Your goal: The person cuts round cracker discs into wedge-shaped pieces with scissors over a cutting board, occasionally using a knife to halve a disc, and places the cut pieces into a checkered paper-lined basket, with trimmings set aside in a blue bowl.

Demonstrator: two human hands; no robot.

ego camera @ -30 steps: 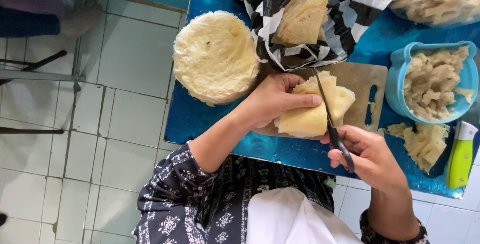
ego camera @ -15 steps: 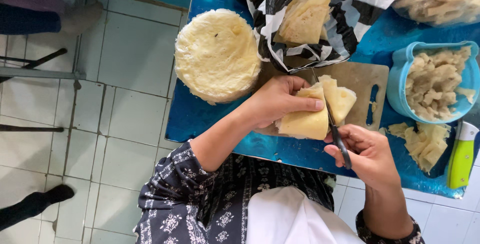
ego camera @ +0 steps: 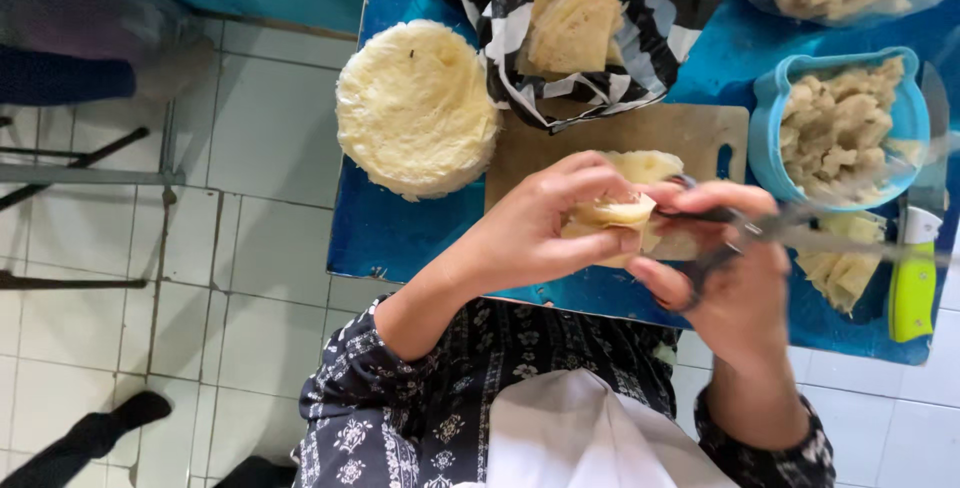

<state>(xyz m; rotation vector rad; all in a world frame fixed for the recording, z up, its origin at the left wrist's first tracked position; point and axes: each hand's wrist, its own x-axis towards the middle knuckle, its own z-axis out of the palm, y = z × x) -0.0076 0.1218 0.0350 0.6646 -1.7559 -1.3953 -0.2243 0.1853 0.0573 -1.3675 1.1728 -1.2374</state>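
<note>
1. The left hand point(ego camera: 560, 223) has its fingers point(ego camera: 590, 188) curled and pinching a pale yellow wedge point(ego camera: 615, 216) of soft, cake-like food, thumb below and fingertips on top, so the piece stays steady and lifted just above the cutting board point(ego camera: 620, 133).
2. The right hand point(ego camera: 730, 278) has its fingers point(ego camera: 715, 198) wrapped tight round the dark handle of a knife point(ego camera: 800, 228). The blade is blurred and runs out toward the right, its near end beside the wedge, a placing that suits trimming the piece in the air.
3. The wooden cutting board lies under both hands on the blue tabletop point(ego camera: 400, 228), ready to catch what falls.
4. A blue bowl point(ego camera: 770, 123) of cut chunks stands just right of the board, within reach.
5. A whole round cake point(ego camera: 415, 108) rests left of the board.
6. A black-and-white striped cloth point(ego camera: 500, 8) holding more wedges lies behind the board.
7. A green-handled tool point(ego camera: 912, 288) lies at the far right.
</note>
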